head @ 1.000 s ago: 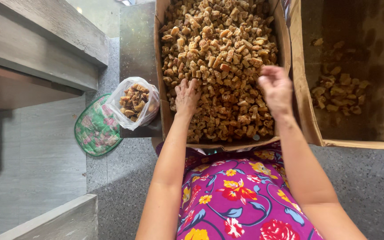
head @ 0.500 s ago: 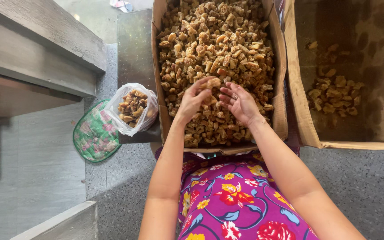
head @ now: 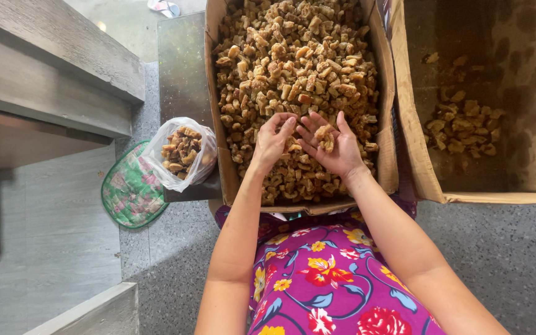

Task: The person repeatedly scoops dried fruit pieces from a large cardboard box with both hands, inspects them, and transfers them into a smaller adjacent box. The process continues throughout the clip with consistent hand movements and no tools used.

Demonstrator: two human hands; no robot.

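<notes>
While the fingers of the right hand (head: 333,146) lie spread, palm up, with a small tan crisp fried piece (head: 325,136) resting on them, the left hand (head: 272,139) curls its fingertips together just beside it, though whether they pinch anything I cannot tell. Both hands hover over the brown heap of fried chunks filling the open cardboard box (head: 223,155). Left of the box sit a clear plastic bag of the same chunks (head: 181,152) and a green floral pad (head: 130,189); right stands a second, nearly empty cardboard box (head: 516,180).
</notes>
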